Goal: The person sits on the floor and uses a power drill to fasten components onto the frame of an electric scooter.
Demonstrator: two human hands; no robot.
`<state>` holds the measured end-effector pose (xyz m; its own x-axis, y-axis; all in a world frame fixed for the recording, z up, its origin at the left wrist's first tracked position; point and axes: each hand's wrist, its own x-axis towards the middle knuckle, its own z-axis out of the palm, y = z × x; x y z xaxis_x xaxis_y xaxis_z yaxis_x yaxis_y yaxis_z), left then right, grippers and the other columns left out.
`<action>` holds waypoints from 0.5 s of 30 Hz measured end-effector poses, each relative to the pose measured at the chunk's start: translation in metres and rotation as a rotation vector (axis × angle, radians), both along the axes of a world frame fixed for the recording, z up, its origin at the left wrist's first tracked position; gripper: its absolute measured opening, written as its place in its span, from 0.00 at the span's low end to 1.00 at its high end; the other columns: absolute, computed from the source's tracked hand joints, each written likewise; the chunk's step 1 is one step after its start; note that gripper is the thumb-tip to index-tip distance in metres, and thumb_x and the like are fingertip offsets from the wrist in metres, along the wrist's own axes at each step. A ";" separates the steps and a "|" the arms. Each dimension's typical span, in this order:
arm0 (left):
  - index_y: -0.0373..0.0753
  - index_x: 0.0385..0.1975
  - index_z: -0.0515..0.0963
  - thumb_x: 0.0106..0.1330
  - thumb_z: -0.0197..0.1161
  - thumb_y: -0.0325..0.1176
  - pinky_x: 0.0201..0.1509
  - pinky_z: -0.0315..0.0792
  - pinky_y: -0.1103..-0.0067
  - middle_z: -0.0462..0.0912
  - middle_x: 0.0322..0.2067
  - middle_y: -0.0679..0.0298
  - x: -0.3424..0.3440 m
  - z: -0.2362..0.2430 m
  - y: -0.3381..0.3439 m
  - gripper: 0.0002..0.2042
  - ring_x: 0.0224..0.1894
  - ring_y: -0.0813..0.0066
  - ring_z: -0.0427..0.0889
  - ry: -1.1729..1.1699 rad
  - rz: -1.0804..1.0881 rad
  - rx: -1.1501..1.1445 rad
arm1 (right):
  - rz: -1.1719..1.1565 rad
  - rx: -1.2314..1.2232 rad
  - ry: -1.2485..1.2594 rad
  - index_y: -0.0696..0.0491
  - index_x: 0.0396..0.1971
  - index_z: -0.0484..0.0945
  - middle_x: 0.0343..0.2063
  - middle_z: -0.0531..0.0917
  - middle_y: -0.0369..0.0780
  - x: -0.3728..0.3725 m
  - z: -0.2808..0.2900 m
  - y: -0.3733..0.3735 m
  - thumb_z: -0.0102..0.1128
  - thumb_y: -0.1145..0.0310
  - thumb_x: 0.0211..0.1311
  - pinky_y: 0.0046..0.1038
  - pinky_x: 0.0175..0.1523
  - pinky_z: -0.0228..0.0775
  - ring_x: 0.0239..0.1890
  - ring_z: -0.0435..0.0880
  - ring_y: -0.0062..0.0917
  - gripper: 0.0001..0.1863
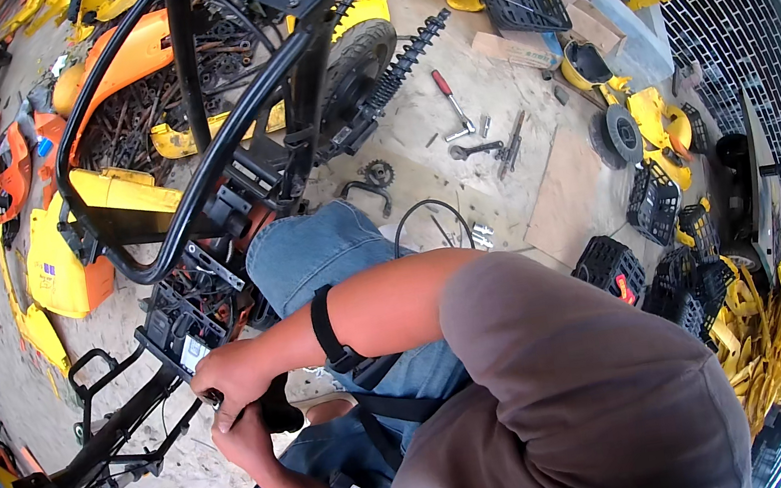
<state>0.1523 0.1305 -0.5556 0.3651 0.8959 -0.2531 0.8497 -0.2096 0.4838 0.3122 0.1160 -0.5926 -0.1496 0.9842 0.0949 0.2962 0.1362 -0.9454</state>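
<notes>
The black frame of a partly stripped electric bike (188, 239) stands in front of me, tilted across the left of the view. My right hand (231, 371) is closed at the bike's midsection, beside a small box with a pale label (193, 352). Just below it, my left hand (243, 438) is also closed, its fingers meeting the right hand's. A small dark part shows between them, too covered to name. The bike's rear shock absorber (404, 65) and wheel (358, 62) are at the top. My jeans-clad knee (321, 249) is against the frame.
On the floor lie a red-handled ratchet (452, 98), a wrench (475, 149), a chainring (378, 174) and a looped black cable (428, 203). Black plastic baskets (524, 0) and heaped yellow panels (758, 340) line the right side. Orange and yellow body panels (64, 257) lie at the left.
</notes>
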 end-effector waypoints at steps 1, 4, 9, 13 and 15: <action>0.28 0.38 0.83 0.58 0.71 0.38 0.36 0.74 0.63 0.84 0.27 0.42 -0.001 -0.004 0.007 0.17 0.28 0.65 0.83 -0.012 -0.003 0.010 | 0.021 0.026 -0.017 0.57 0.40 0.80 0.36 0.83 0.47 0.001 -0.004 0.008 0.77 0.46 0.47 0.41 0.48 0.74 0.45 0.83 0.46 0.31; 0.28 0.37 0.82 0.57 0.71 0.40 0.36 0.74 0.63 0.84 0.27 0.42 0.001 -0.003 0.015 0.18 0.28 0.63 0.84 -0.004 0.004 0.061 | 0.080 0.007 0.011 0.58 0.46 0.80 0.40 0.84 0.47 0.001 -0.007 0.023 0.77 0.53 0.48 0.40 0.51 0.74 0.48 0.83 0.44 0.30; 0.27 0.37 0.82 0.58 0.72 0.43 0.37 0.75 0.64 0.84 0.28 0.43 0.015 -0.012 0.032 0.21 0.30 0.63 0.86 -0.003 -0.095 0.098 | 0.133 -0.092 0.329 0.59 0.60 0.74 0.48 0.86 0.46 0.015 -0.012 0.029 0.74 0.62 0.52 0.36 0.59 0.73 0.53 0.83 0.39 0.34; 0.27 0.38 0.82 0.59 0.72 0.38 0.39 0.76 0.68 0.87 0.30 0.46 0.032 -0.012 0.037 0.18 0.33 0.70 0.87 -0.086 -0.197 -0.013 | -0.117 -0.131 0.244 0.59 0.54 0.77 0.44 0.85 0.47 0.024 -0.014 0.017 0.80 0.50 0.45 0.34 0.55 0.74 0.50 0.83 0.42 0.39; 0.27 0.40 0.83 0.60 0.72 0.32 0.42 0.76 0.72 0.89 0.32 0.50 0.045 -0.011 0.035 0.15 0.35 0.75 0.86 -0.160 -0.280 -0.029 | -0.262 -0.120 0.075 0.59 0.45 0.81 0.38 0.87 0.45 0.036 -0.013 0.011 0.82 0.52 0.42 0.36 0.47 0.77 0.44 0.86 0.39 0.34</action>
